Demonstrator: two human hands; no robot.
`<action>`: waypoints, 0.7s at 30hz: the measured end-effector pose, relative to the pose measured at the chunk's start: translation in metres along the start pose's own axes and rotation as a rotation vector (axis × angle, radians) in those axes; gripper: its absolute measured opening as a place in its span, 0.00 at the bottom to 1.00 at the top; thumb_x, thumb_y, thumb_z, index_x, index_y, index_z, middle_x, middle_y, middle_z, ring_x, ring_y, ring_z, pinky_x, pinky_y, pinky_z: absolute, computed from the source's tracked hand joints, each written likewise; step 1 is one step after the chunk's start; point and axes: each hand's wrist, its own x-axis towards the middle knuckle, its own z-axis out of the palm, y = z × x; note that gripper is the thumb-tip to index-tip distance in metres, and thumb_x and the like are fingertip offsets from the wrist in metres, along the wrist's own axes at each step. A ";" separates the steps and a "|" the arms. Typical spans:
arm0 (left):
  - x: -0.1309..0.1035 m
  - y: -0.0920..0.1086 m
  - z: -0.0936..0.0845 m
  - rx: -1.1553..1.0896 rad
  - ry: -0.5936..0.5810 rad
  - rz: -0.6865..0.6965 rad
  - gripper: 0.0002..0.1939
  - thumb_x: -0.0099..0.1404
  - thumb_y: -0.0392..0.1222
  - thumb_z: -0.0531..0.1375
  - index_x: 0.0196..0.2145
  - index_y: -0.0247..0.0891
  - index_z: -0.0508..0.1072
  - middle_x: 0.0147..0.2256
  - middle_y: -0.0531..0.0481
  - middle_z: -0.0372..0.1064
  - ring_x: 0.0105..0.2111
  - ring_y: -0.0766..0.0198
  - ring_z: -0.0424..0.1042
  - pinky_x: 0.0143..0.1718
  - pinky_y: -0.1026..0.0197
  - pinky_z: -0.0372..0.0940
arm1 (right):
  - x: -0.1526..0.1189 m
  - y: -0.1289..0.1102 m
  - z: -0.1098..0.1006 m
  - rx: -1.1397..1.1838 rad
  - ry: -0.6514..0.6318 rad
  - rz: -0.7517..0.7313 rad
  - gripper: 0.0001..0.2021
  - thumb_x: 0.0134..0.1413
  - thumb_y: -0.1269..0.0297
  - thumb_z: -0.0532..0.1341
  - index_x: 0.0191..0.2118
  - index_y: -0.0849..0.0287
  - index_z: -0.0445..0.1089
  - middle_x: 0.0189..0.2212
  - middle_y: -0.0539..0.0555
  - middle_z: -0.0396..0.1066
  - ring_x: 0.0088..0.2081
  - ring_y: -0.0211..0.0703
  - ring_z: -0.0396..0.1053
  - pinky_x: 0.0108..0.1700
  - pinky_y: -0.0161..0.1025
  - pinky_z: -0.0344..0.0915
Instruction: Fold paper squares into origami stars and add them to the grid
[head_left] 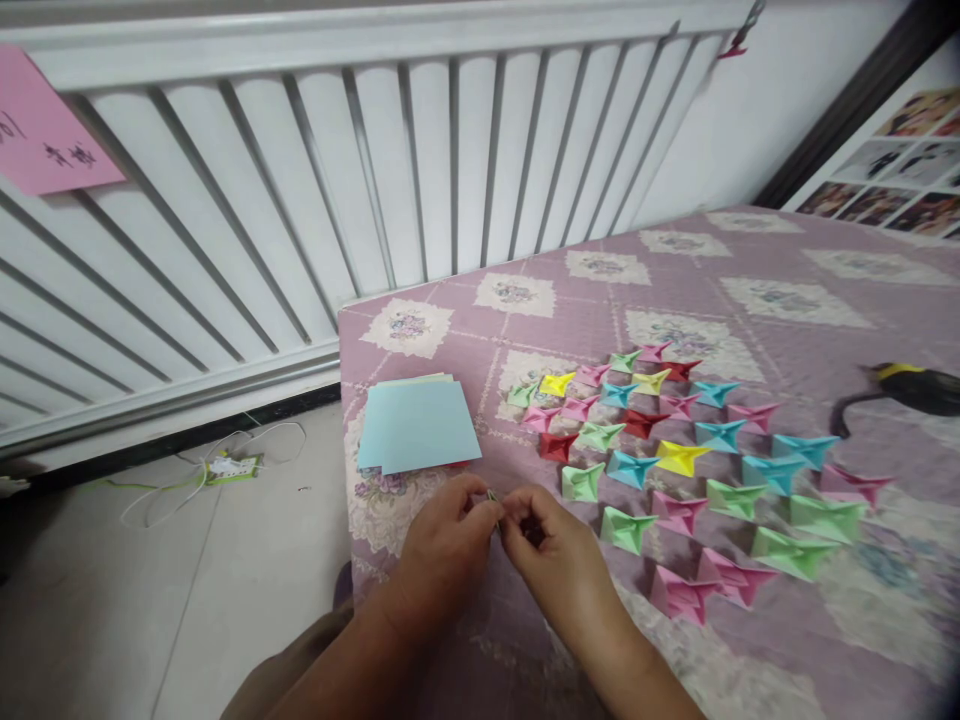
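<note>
My left hand point(454, 530) and my right hand point(544, 530) meet at the near edge of the table, fingers pinched together. Between the fingertips shows a thin sliver of a small folded paper piece point(493, 497); the hands hide most of it, so its colour and shape are unclear. Just beyond my left hand lies a stack of square paper sheets point(420, 425) with a light blue one on top. To the right of my hands, several folded paper figures point(626, 530) in green, pink, blue, yellow and red stand in loose slanting rows.
A purple floral tablecloth point(757, 250) covers the table. Behind it stands a white radiator point(480, 170) bearing a pink note point(52, 130). A black and yellow object point(919, 388) lies at right. On the floor at left are a power strip point(234, 468) and white cables.
</note>
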 end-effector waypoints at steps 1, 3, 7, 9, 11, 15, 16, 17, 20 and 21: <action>0.000 0.000 0.000 0.009 -0.005 0.013 0.13 0.65 0.33 0.48 0.37 0.38 0.72 0.41 0.45 0.66 0.40 0.60 0.65 0.41 0.59 0.63 | 0.000 0.000 0.000 -0.021 -0.001 -0.008 0.04 0.53 0.65 0.54 0.29 0.55 0.63 0.23 0.46 0.66 0.25 0.38 0.64 0.29 0.34 0.58; 0.000 -0.001 0.000 -0.002 -0.010 0.018 0.13 0.66 0.33 0.48 0.37 0.38 0.72 0.40 0.46 0.66 0.41 0.60 0.65 0.42 0.59 0.62 | 0.000 0.001 0.000 -0.060 -0.005 -0.022 0.04 0.53 0.66 0.53 0.28 0.55 0.62 0.23 0.47 0.65 0.25 0.38 0.64 0.29 0.34 0.58; 0.000 0.000 0.000 -0.078 -0.017 0.008 0.12 0.64 0.33 0.49 0.36 0.39 0.73 0.39 0.46 0.66 0.39 0.59 0.65 0.41 0.60 0.61 | 0.001 0.001 -0.002 -0.118 -0.002 -0.024 0.05 0.53 0.66 0.53 0.28 0.55 0.61 0.23 0.47 0.64 0.25 0.38 0.63 0.29 0.35 0.57; 0.000 0.000 0.000 -0.107 -0.026 0.005 0.12 0.63 0.32 0.50 0.35 0.40 0.73 0.38 0.47 0.66 0.37 0.59 0.65 0.39 0.60 0.60 | 0.002 0.000 -0.004 -0.129 0.003 -0.017 0.05 0.53 0.66 0.53 0.27 0.54 0.60 0.23 0.47 0.64 0.25 0.39 0.62 0.29 0.35 0.57; 0.001 0.001 0.000 -0.117 -0.040 0.006 0.12 0.62 0.32 0.50 0.34 0.40 0.72 0.37 0.47 0.66 0.37 0.59 0.64 0.38 0.60 0.59 | 0.002 0.000 -0.005 -0.136 0.003 -0.011 0.05 0.53 0.66 0.52 0.27 0.54 0.60 0.22 0.47 0.63 0.25 0.38 0.62 0.29 0.35 0.57; 0.000 0.000 -0.001 -0.073 -0.098 0.059 0.11 0.61 0.32 0.51 0.35 0.40 0.72 0.38 0.48 0.67 0.35 0.60 0.64 0.36 0.61 0.59 | 0.002 0.003 -0.007 -0.153 -0.001 -0.005 0.05 0.52 0.67 0.53 0.27 0.54 0.59 0.21 0.46 0.62 0.24 0.38 0.62 0.29 0.36 0.56; 0.000 0.000 -0.002 -0.060 -0.114 0.076 0.11 0.60 0.32 0.52 0.36 0.40 0.72 0.39 0.47 0.67 0.36 0.59 0.65 0.37 0.61 0.59 | 0.002 0.005 -0.007 -0.151 -0.001 -0.004 0.05 0.52 0.67 0.53 0.27 0.54 0.59 0.22 0.46 0.62 0.24 0.38 0.61 0.29 0.36 0.56; 0.000 -0.001 -0.003 -0.053 -0.130 0.090 0.10 0.60 0.32 0.53 0.37 0.40 0.72 0.41 0.46 0.67 0.37 0.58 0.65 0.38 0.60 0.60 | 0.003 0.006 -0.007 -0.148 0.001 -0.004 0.05 0.53 0.67 0.53 0.27 0.54 0.59 0.22 0.46 0.62 0.24 0.38 0.62 0.29 0.36 0.56; 0.000 0.000 -0.005 -0.069 -0.158 0.088 0.10 0.58 0.32 0.54 0.36 0.39 0.72 0.43 0.45 0.66 0.40 0.57 0.66 0.40 0.60 0.60 | 0.003 0.008 -0.006 -0.136 -0.007 -0.019 0.05 0.54 0.68 0.52 0.28 0.54 0.59 0.23 0.46 0.62 0.25 0.38 0.62 0.30 0.36 0.56; 0.001 0.000 -0.006 -0.084 -0.162 0.074 0.10 0.58 0.31 0.54 0.35 0.39 0.72 0.43 0.46 0.67 0.40 0.57 0.66 0.40 0.60 0.60 | 0.003 0.008 -0.006 -0.135 -0.016 -0.032 0.05 0.54 0.68 0.52 0.28 0.54 0.59 0.23 0.46 0.62 0.26 0.38 0.62 0.30 0.36 0.57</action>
